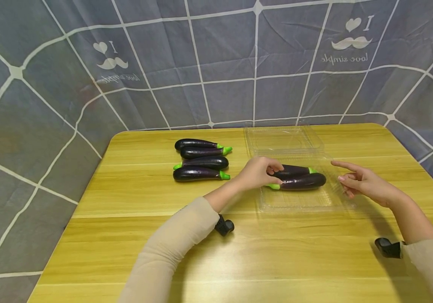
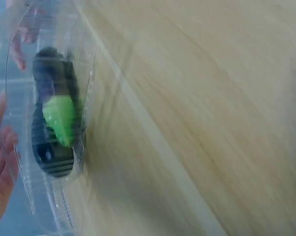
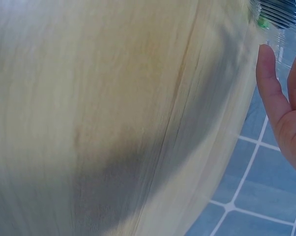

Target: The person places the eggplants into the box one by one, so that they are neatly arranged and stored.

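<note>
Two dark purple eggplants lie side by side in a clear plastic clamshell box (image 1: 296, 205), the front eggplant (image 1: 304, 182) with its green stem to the left, the rear eggplant (image 1: 296, 170) with its stem to the right. My left hand (image 1: 256, 172) hovers over their left ends, fingers loosely bent. In the left wrist view that hand (image 2: 1, 172) shows apart from the eggplants, with nothing between its fingers. Beside the box's right wall is my right hand (image 1: 368, 184), index finger stretched out, holding nothing. The right wrist view shows its fingers (image 3: 268, 73) near the box.
Several more eggplants (image 1: 201, 162) lie in a stack of rows left of the box. The box's lid (image 1: 284, 139) is folded back towards the grey curtain (image 1: 228, 54) behind the wooden table (image 1: 277, 261). Black wrist mounts (image 1: 225, 226) stick out below both sleeves.
</note>
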`<state>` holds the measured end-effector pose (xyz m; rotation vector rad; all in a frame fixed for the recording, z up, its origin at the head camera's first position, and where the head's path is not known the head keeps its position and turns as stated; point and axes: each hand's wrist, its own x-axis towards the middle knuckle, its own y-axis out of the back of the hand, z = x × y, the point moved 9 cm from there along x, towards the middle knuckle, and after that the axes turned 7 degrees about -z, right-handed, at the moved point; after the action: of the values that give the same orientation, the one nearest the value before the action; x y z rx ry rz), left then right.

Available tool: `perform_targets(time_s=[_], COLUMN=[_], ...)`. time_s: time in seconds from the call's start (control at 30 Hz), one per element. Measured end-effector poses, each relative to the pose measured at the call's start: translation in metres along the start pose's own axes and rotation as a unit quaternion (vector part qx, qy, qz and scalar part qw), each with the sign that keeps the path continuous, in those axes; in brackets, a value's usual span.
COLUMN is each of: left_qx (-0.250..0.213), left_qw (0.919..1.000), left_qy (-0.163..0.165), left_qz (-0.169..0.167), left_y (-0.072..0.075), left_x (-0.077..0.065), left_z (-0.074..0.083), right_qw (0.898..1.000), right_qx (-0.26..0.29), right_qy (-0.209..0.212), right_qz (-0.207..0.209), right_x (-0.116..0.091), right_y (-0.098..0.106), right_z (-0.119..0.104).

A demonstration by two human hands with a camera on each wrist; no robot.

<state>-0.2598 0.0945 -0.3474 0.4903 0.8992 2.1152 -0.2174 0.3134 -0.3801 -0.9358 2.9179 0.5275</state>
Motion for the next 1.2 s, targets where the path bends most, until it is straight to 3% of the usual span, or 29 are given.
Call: perform_targets(time_s=[0.23,0.53,0.83,1.2], left_qx=[-0.061,-0.116,-0.089,-0.121], left_qw=[0.9979,0.9929,0.9947,0.9883], left_qy=[-0.018,-0.024,-0.019,0.013], left_qz=[-0.011,0.008,0.048,0.092], left_y=[0.007,0.024,0.047,0.074], left_x=[-0.01,-0.027,-0.05,-0.086], left_z=[-0.004,-0.015,-0.025,-0.048], right_qw=[1.0,1.0,1.0,1.0], right_qx=[-0.002,0.004,-0.003,-0.015], right_qy=[-0.003,-0.001,-0.011,-0.014], right_qz=[-0.001,0.0,0.008,0.01], right_x=[0.0,0.001,0.002,0.0], right_y=[0.001,0.0,0.0,-0.001], right_z=[0.001,0.001,0.001,-0.001])
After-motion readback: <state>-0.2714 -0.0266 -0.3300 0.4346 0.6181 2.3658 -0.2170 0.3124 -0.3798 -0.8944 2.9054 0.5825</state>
